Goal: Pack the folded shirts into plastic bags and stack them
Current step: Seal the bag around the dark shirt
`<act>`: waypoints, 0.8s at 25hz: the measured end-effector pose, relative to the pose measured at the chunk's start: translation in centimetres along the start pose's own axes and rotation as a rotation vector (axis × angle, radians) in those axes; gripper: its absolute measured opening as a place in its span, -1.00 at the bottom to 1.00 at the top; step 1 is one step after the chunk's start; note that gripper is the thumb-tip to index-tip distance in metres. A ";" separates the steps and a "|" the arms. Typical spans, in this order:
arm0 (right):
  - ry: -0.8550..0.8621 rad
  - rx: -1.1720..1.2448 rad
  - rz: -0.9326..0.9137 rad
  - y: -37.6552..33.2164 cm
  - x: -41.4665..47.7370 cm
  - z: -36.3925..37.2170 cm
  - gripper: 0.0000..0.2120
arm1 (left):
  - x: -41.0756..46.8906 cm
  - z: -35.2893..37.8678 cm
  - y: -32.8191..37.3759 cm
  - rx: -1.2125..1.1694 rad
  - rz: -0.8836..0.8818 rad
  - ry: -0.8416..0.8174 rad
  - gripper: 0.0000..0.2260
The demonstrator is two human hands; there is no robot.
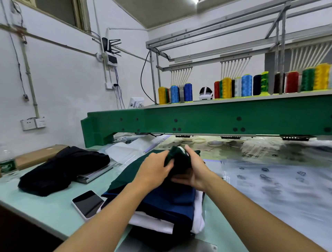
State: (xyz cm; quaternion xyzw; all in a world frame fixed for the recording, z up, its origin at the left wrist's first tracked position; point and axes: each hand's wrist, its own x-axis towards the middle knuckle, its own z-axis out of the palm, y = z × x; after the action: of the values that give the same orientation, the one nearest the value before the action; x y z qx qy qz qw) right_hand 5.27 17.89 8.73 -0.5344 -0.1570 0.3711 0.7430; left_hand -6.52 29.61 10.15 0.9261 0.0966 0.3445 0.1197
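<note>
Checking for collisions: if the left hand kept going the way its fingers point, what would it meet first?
The bunched dark green shirt that the left hand grips; right behind it, probably the right hand, though depth is unclear.

- Bright, even, cool white light. The ceiling lamp [197,1] blows out at the top edge.
- A glowing strip under the green machine beam [215,118] lights the tabletop [45,203] behind it.
- Shadows are soft. The bottom-left corner goes near black.
- Centre is fairly sharp: left hand [154,169], right hand [195,170] and the dark green shirt [179,161] they grip.
- Plastic bags [278,183] on the right are smeared by blur. The bottle [7,160] at the left edge is soft too.
- Faint glare on the phone screen [88,203].
- Wide-angle warp: the overhead frame [215,23] bows and leans toward the edges.
</note>
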 end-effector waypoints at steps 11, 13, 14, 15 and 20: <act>0.126 -0.160 -0.012 -1.4 1.4 -2.8 -0.35 | -4.2 -4.4 -8.2 0.138 -0.289 0.078 -0.48; 0.111 -0.238 -0.013 -1.1 1.1 -2.8 -0.44 | -4.3 -3.9 -8.2 -0.037 -0.445 0.183 -0.51; 0.112 -0.280 -0.028 -0.9 1.0 -2.7 -0.46 | -3.9 -3.5 -7.6 -0.154 -0.497 0.205 -0.52; 0.111 -0.322 -0.051 -0.8 0.9 -2.6 -0.48 | -3.3 -3.0 -6.9 -0.251 -0.497 0.220 -0.53; 0.073 -0.298 -0.054 -1.5 -0.1 -1.5 -0.67 | -0.2 -0.9 0.0 -0.423 -0.104 0.092 -0.54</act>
State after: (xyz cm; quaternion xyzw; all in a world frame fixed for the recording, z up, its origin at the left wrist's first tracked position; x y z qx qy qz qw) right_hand 6.69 16.54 9.54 -0.6476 -0.1976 0.3037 0.6703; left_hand -7.22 29.71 10.65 0.8575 0.0750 0.3923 0.3243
